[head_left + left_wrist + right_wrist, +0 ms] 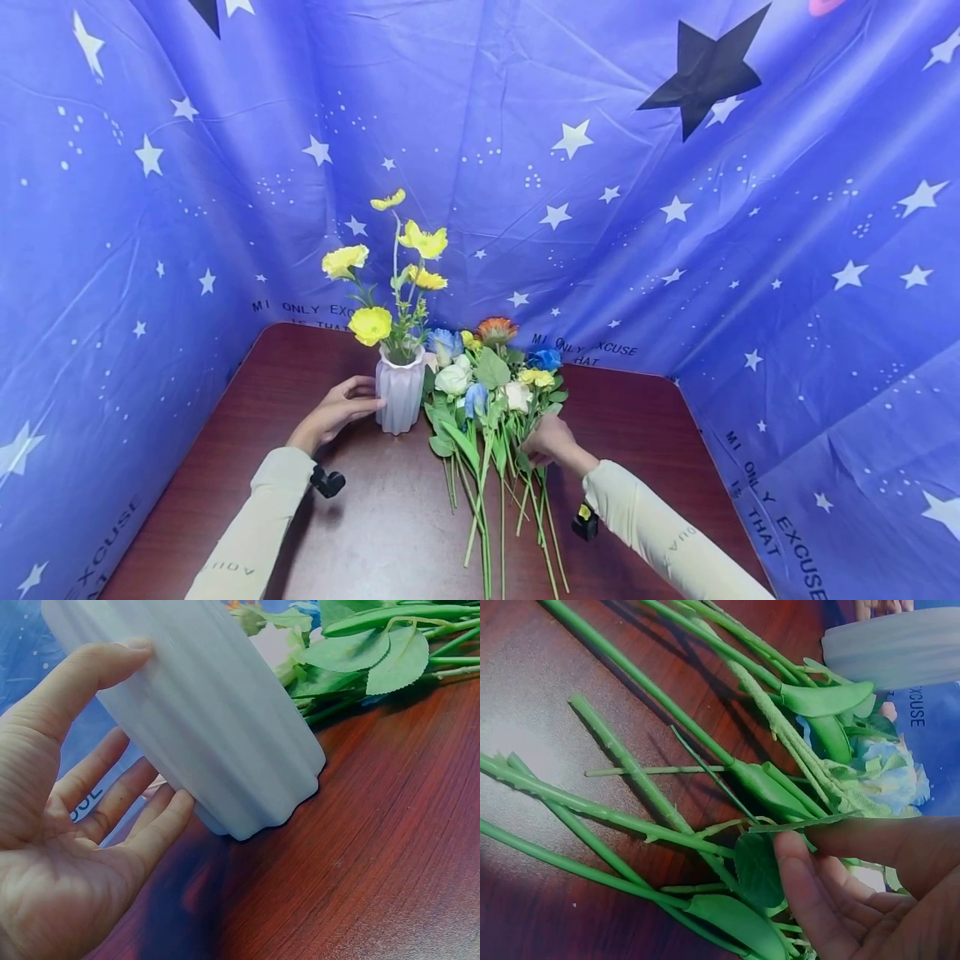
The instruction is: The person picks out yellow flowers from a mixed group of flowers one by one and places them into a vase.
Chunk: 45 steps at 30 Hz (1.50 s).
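A pale ribbed vase stands upright on the table, holding several yellow flowers and some green sprigs. My left hand holds its left side; in the left wrist view the thumb lies across the front while the fingers touch the side and partly go behind. To the vase's right lies a heap of artificial flowers, stems towards me. At the heap's right side my right hand pinches a leafy flower stem between thumb and index finger; its blossom is hidden among the others.
Blue, white, orange and yellow blossoms crowd the heap, with long green stems spread over the dark red wooden table. A blue star-printed curtain surrounds the table's back and sides. A small black wrist camera sits at the left cuff.
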### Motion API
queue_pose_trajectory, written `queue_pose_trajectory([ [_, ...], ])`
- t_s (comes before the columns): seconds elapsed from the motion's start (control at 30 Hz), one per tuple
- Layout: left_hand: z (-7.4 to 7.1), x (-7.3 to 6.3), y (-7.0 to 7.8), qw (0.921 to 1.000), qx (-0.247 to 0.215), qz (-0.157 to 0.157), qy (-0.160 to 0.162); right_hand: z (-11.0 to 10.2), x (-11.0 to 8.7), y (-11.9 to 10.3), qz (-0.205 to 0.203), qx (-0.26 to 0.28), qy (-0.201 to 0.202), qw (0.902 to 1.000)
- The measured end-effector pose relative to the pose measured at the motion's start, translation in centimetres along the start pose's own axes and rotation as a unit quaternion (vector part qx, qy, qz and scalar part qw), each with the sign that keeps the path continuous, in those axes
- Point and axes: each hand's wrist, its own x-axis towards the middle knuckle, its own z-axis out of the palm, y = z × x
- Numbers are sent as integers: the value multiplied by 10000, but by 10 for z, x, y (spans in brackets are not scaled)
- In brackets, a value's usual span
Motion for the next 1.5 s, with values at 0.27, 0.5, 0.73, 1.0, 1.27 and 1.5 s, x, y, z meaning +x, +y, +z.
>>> queue_pose_trajectory([
  [0.27, 0, -1, 1, 10000, 48, 13, 5, 9, -2, 8, 6, -228, -115, 9997],
  [0.5, 0, -1, 1, 10000, 47, -2, 3, 13, -3, 11, 38, -164, -87, 9998],
  [0.73, -1, 0, 1, 10000, 18, -59, -5, 18, -3, 14, 0, -49, -16, 10000],
  [1.0, -1, 0, 0, 10000, 20, -30, -19, 21, -5, 14, 30, 113, -72, 9999],
  [1.27, 0, 1, 1, 10000, 6, -22, -12, 20, -5, 13, 194, 299, -88, 9993],
  [1.5, -1, 0, 1, 10000, -1, -35, -17, 14, -7, 10, 208, 1, -53, 9998],
])
